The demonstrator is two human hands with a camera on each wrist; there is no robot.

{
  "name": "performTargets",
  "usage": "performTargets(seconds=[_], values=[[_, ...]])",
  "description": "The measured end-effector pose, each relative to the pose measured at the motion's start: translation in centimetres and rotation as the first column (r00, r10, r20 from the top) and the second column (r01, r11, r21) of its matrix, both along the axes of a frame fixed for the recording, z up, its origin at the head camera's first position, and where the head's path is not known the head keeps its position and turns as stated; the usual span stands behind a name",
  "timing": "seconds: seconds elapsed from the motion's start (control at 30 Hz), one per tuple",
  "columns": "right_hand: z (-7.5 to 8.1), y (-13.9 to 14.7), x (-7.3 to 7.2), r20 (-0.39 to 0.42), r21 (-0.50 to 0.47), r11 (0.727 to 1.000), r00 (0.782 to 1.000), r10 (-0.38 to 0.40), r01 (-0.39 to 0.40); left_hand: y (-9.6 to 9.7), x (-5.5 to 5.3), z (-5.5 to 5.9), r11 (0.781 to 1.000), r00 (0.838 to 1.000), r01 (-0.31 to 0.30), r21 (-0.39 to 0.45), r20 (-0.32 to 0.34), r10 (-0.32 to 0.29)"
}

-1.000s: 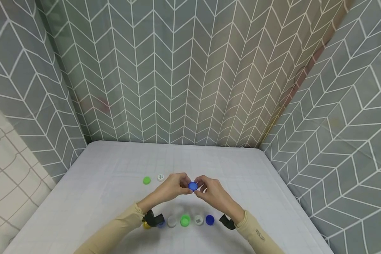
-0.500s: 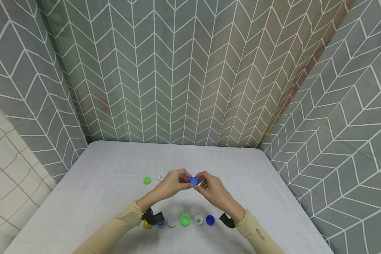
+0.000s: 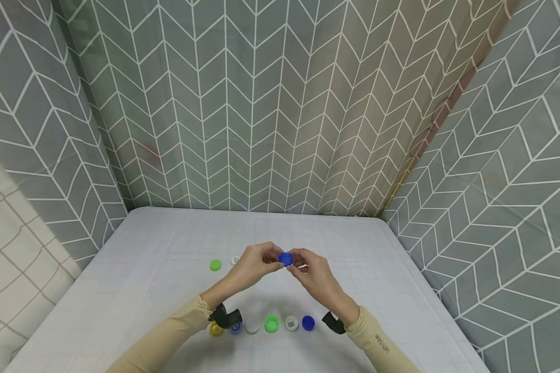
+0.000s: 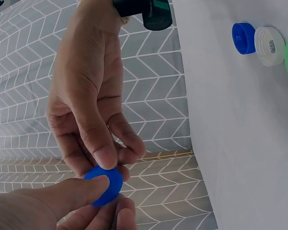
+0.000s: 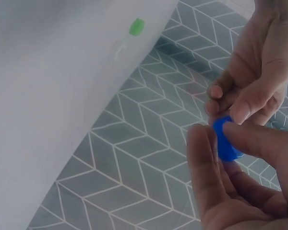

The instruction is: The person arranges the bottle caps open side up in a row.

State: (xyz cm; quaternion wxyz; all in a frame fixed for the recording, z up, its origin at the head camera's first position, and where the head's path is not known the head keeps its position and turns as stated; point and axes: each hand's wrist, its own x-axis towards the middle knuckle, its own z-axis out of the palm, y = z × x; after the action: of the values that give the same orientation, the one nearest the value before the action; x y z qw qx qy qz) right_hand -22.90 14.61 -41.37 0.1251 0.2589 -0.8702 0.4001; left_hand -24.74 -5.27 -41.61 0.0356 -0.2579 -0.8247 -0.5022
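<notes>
A blue plastic cap [image 3: 286, 259], like a bottle cap, is held up above the white table between both hands. My left hand [image 3: 256, 265] pinches its left side with thumb and fingers. From the right, my right hand [image 3: 316, 273] pinches the other side. In the left wrist view, the left thumb [image 4: 81, 191] lies across the face of the cap [image 4: 114, 184], and the other hand's thumb meets its upper edge. The right wrist view has the cap [image 5: 224, 140] between the fingertips of both hands.
Along the near side runs a row of caps: yellow [image 3: 216, 329], light blue [image 3: 236, 328], whitish [image 3: 252, 326], green [image 3: 271, 324], white [image 3: 291, 324] and dark blue [image 3: 308, 323]. Farther back lie a green cap [image 3: 215, 265] and a white one [image 3: 235, 260]. Patterned curtains [image 3: 261, 103] surround the table [image 3: 177, 238].
Both hands have risen a little in the head view, carrying the blue cap up and slightly right. The cap has tilted, showing more of its side. The caps on the table stay put.
</notes>
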Motion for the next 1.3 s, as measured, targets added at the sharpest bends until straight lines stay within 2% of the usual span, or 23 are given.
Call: performTargets(seconds=[0.17,0.43,0.63,0.9,1.07,1.2,1.3], values=[[-0.1,0.1,-0.1,-0.058,-0.018,1.0,0.998,-0.018,0.017,0.0,0.0,0.1,1.0,1.0,-0.014,0.005,-0.008,0.014],[-0.5,0.4,-0.2,-0.096,-0.032,0.999,0.995,-0.022,0.019,0.0,0.2,-0.2,1.0,0.998,-0.009,0.016,0.058,0.008],[-0.8,0.6,0.1,-0.068,-0.012,1.0,0.998,-0.017,0.016,0.1,0.4,-0.6,1.0,0.999,0.001,-0.001,0.05,-0.001],[-1.3,1.3,0.4,0.014,-0.023,0.999,0.999,0.048,-0.048,1.0,0.2,-1.3,1.0,0.999,0.019,-0.021,0.031,-0.018],[-1.2,2.2,0.6,0.0,0.085,0.996,1.0,0.009,-0.009,2.3,0.4,-1.7,0.997,1.0,0.014,-0.073,-0.01,-0.015],[-1.1,3.1,0.7,-0.014,0.171,0.985,1.0,-0.024,0.026,3.6,0.7,-1.9,0.993,0.998,0.013,-0.121,-0.057,-0.02],[-0.9,3.7,0.9,-0.012,0.219,0.975,0.999,-0.044,0.045,4.6,0.9,-2.1,0.991,0.997,0.019,-0.134,-0.066,-0.028]])
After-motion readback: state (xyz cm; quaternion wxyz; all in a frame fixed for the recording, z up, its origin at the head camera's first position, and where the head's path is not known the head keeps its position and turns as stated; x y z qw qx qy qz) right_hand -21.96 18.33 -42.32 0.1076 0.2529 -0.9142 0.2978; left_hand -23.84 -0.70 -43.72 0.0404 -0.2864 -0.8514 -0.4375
